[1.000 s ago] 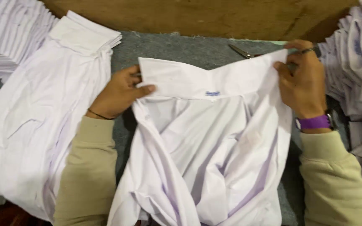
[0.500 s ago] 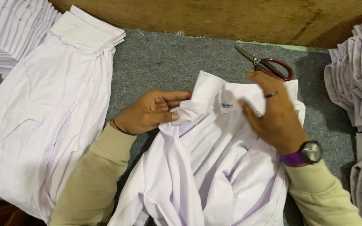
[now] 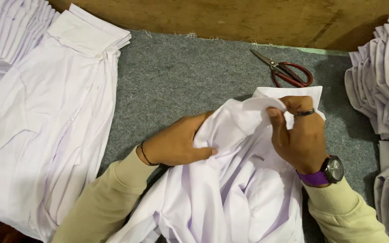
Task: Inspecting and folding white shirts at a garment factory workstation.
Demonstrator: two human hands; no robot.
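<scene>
On grey felt, both hands' fingers [image 3: 273,118] pinch the white shirt [image 3: 230,189] beside scissors [image 3: 287,72].

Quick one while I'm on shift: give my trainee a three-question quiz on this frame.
1. True or false: both hands grip the same white shirt.
2. What lies on the grey felt mat beyond the right hand? A) red-handled scissors B) iron C) tape measure
3. Which side holds the flat pile of laid-out shirts?

Key:
1. True; the left hand and the right hand both pinch its collar area.
2. A, the red-handled scissors.
3. The person's left; stacked collars fill the right.
</scene>
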